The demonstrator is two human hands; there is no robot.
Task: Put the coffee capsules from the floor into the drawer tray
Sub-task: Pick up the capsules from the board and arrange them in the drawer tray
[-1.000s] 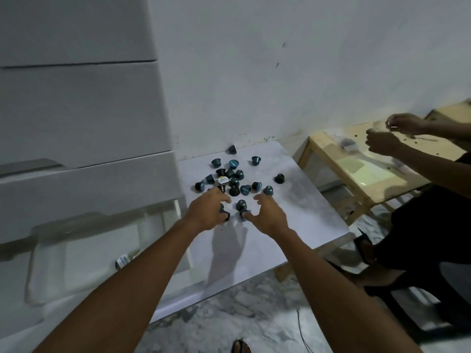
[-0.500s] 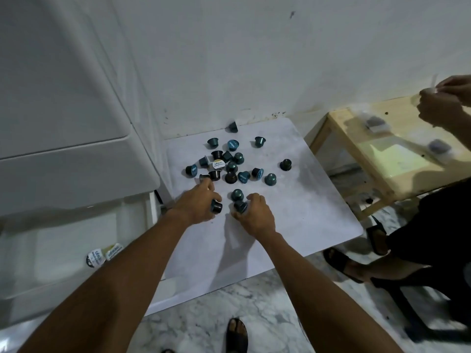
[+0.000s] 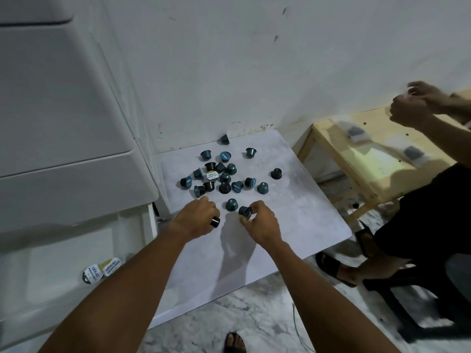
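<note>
Several dark and teal coffee capsules [image 3: 225, 177] lie scattered on a white sheet [image 3: 293, 207] on the floor. My left hand [image 3: 195, 219] is closed around a black capsule [image 3: 215, 222] at the near edge of the pile. My right hand [image 3: 260, 221] pinches a teal capsule [image 3: 245, 212] between thumb and fingers, beside a loose teal capsule [image 3: 231, 204]. The open drawer tray [image 3: 46, 266] sits low at the left and holds two white-lidded capsules [image 3: 102, 270].
White drawer fronts [image 3: 63, 123] rise at the left above the tray. A low wooden table [image 3: 377, 159] stands at the right, where another person's hands [image 3: 413, 105] work. That person's legs and sandals [image 3: 334, 268] are near the sheet's right corner. My foot [image 3: 234, 342] is below.
The view has tilted down and left, showing more of the drawer tray. Both hands have closed on capsules and drawn slightly back from the pile.
</note>
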